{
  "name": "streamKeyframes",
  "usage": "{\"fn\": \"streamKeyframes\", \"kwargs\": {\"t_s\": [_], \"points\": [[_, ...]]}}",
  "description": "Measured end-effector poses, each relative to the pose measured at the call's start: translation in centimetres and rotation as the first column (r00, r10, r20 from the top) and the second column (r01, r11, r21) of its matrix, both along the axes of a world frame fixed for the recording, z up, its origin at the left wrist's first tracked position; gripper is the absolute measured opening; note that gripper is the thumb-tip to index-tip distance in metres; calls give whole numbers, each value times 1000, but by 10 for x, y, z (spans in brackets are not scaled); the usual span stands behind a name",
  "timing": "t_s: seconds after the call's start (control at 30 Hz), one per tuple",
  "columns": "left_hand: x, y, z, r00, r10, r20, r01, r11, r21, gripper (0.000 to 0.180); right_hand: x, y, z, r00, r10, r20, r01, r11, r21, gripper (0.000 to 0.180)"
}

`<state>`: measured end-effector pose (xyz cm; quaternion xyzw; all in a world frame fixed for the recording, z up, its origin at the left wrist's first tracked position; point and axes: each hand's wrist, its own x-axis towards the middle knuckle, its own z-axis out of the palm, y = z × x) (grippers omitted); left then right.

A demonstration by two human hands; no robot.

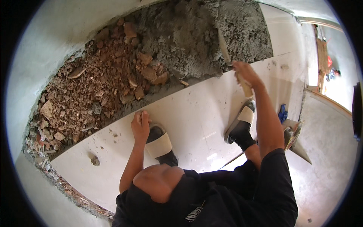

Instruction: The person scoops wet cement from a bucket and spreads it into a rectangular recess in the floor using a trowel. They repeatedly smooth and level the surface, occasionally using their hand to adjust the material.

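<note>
My right hand (246,75) is closed around the pale handle of a trowel (223,45). The trowel's long narrow blade points away from me and lies over wet grey mortar (185,38), near its front edge. On the left, my left hand (140,126) is curled beside the tile edge, close to my left foot, and no object shows in it. Left of the mortar is a bed of reddish-brown rubble (94,87) with broken brick pieces (149,70) along their border. Large glossy off-white tiles (196,113) run along the near side of both.
My feet, in dark socks and slides (160,145), stand on the tiles. A pale wall (41,56) curves behind the rubble. A mortar lump (95,160) lies on the tile at left. At right are a blue item (282,113), a grey floor (321,128) and a doorway (315,56).
</note>
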<state>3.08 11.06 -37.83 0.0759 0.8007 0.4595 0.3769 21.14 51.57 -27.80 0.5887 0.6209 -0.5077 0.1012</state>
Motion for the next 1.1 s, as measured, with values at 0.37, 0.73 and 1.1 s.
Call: {"fn": "streamKeyframes", "kwargs": {"t_s": [0.37,0.73,1.1], "points": [[0,9,2,1000,-4,-21,3,1000,-29,35,-27,-93,0,537,708,459,-824,557,104,39],[-4,33,-12,870,-292,-397,269,956,-113,29,-33,-89,30,224,793,566,-939,331,-92,38],[0,143,-45,261,-615,-744,613,701,-365,11,15,-76,94,641,569,515,-711,693,119,40]]}}
